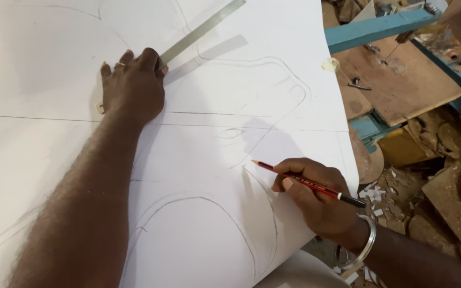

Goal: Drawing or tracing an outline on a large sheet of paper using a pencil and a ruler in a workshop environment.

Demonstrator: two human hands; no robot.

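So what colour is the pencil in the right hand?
Red with black stripes and a black end, on the thin wooden pencil; head view.

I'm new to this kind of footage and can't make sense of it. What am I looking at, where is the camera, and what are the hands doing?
There is no machine here: the single picture comes from a camera worn on a person's head, looking down at their own two bare hands. A big white sheet with pencil outlines covers the work surface. The left hand rests flat on the sheet and grips the end of a metal ruler. The right hand, with a bangle at the wrist, holds a red pencil, its tip at a drawn line. To the right are a wooden board on a blue frame and wood scraps lower down.
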